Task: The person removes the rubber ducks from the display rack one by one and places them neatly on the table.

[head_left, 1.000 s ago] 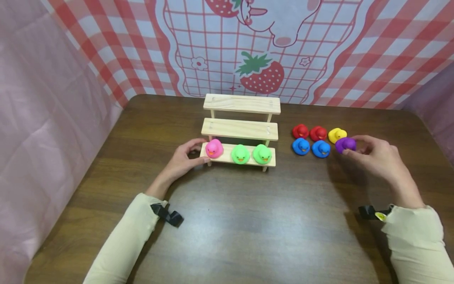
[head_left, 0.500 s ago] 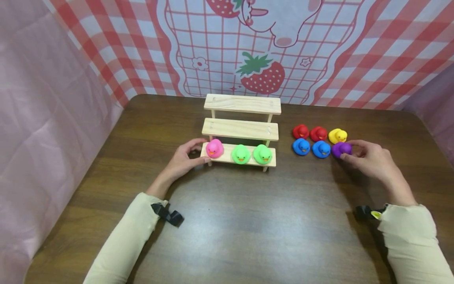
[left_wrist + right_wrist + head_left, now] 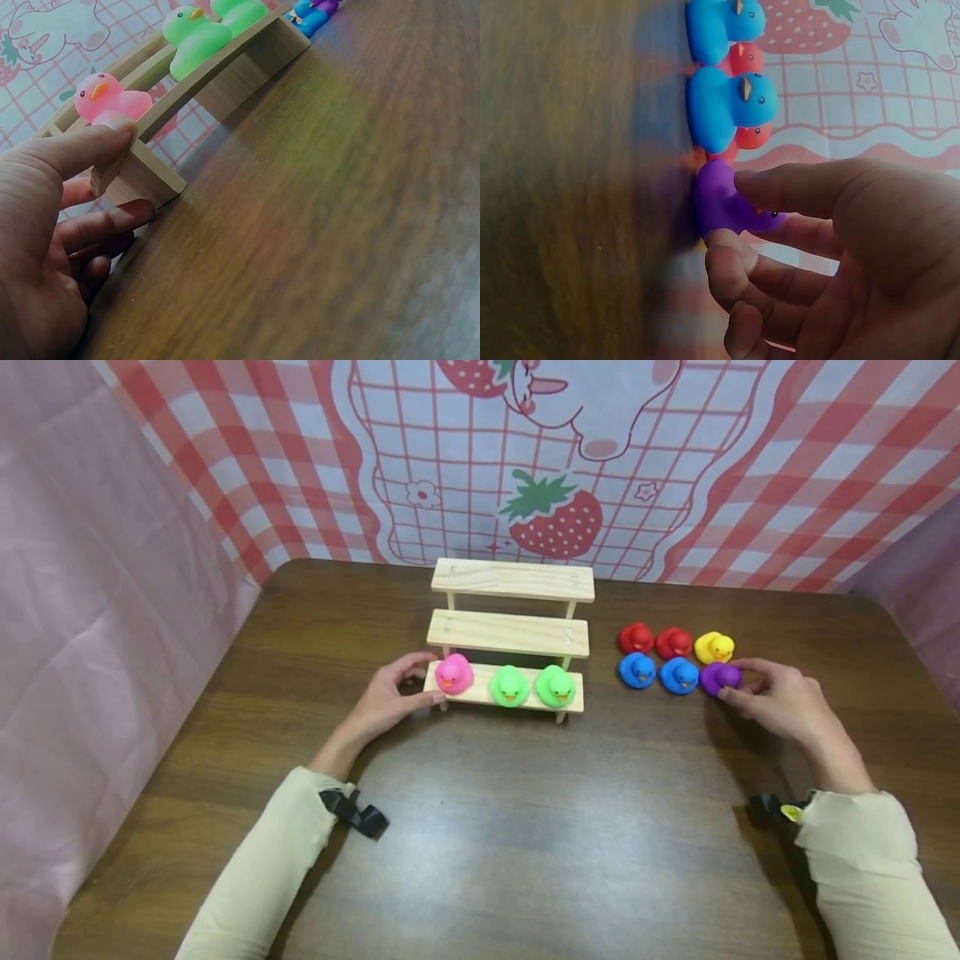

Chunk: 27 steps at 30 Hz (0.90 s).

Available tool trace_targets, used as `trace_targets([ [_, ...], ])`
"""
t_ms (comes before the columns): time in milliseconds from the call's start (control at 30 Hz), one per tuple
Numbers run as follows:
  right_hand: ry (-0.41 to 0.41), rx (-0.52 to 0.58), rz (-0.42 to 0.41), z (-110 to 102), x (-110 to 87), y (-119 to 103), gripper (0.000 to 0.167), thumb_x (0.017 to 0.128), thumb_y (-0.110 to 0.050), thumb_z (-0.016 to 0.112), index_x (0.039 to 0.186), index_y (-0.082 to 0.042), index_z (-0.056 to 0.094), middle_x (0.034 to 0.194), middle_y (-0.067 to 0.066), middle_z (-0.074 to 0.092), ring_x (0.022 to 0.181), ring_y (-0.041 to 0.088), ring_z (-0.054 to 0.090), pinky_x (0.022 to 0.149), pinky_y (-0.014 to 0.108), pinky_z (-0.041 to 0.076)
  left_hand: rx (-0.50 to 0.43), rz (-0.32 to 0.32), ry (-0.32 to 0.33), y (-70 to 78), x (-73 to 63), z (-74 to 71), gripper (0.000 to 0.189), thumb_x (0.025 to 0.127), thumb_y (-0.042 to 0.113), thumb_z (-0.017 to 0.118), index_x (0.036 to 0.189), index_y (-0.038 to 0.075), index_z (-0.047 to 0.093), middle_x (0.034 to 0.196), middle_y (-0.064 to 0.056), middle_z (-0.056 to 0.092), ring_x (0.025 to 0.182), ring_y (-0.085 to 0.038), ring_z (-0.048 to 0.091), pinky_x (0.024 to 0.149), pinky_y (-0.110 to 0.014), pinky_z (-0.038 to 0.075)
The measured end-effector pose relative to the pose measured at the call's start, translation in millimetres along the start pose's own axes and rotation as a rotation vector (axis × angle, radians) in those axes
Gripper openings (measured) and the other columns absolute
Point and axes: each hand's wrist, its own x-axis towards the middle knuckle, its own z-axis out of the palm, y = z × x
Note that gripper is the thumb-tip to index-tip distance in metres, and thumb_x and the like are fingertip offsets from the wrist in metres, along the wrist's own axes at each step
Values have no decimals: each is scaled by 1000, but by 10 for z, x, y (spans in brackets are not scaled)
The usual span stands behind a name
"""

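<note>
A three-step wooden stand [image 3: 506, 630] stands at the back middle of the table. My left hand [image 3: 388, 691] grips the left end of its lowest step, thumb in front, as the left wrist view also shows. On that step sit a pink rubber duck [image 3: 454, 675] and two green rubber ducks [image 3: 199, 41]. To the right, my right hand [image 3: 787, 700] pinches a purple rubber duck [image 3: 717, 678] between thumb and fingers, low at the tabletop. In the right wrist view this purple duck [image 3: 720, 196] is partly covered by the fingers and sits beside a blue rubber duck [image 3: 720, 112].
Two blue ducks [image 3: 637, 670] form the front row with the purple one. Behind them sit two red ducks [image 3: 673, 642] and a yellow duck [image 3: 715, 647]. A strawberry-print checked cloth [image 3: 450, 468] hangs behind the brown table [image 3: 480, 827], with a pink curtain at the left.
My right hand has moved a little left with the purple duck, bringing it down in line beside the blue ducks. My left hand stays on the stand.
</note>
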Motion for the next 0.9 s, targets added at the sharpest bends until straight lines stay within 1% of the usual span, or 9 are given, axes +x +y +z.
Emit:
trace_targets([
  [167,-15,4,7,-37,-31,-26,67,97,-44,60,142,4,44,94,20,68,76,23,61,61,30,45,7,3,4,-5,-3,-1,62,81,12,79,138,2,55,116,-23,70,110,-32,60,99,-37,43],
  [300,-14,19,16,-98,-96,-65,67,98,-45,58,143,2,43,103,25,65,79,26,63,61,30,47,13,8,5,-10,-4,-4,62,82,11,79,138,2,55,116,-24,70,110,-32,61,100,-38,44],
  [400,26,12,3,-148,-151,-113,65,97,-43,59,141,2,45,107,29,65,84,31,64,61,30,47,10,9,4,-6,-4,-6,62,82,11,79,138,2,55,116,-24,70,110,-32,61,99,-39,44],
  [500,80,-1,-35,-206,-197,-187,62,97,-40,62,139,2,48,106,31,67,89,37,62,60,29,45,12,7,5,3,-7,-8,62,82,12,79,138,2,54,116,-24,70,109,-32,61,99,-38,44],
  [667,138,-7,-68,-264,-266,-350,60,96,-41,63,140,-1,50,107,28,67,94,38,59,59,28,44,12,2,7,9,-3,-11,63,81,12,79,138,2,54,117,-23,70,109,-31,60,98,-36,43],
  [733,152,-9,-74,-278,-293,-418,61,95,-42,64,141,-3,50,107,25,67,94,36,59,58,27,45,15,2,6,5,-3,-11,63,81,12,79,138,2,54,117,-23,70,110,-31,60,98,-36,43],
  [767,158,-8,-78,-284,-306,-448,62,94,-42,65,141,-4,50,106,24,68,92,32,59,57,27,45,15,2,5,2,-3,-10,63,81,12,79,138,2,54,117,-23,70,110,-31,60,98,-36,43],
  [833,173,-8,-87,-297,-334,-503,62,93,-43,66,141,-6,51,104,22,69,85,18,60,56,25,45,14,3,4,-3,-3,-7,63,81,12,79,138,3,54,117,-23,70,109,-30,60,98,-37,43],
  [900,194,-9,-103,-307,-360,-559,60,92,-42,68,139,-7,53,101,19,71,76,2,56,56,24,44,14,7,3,-8,-3,-4,62,82,12,79,138,2,55,116,-23,70,109,-30,61,98,-37,44],
])
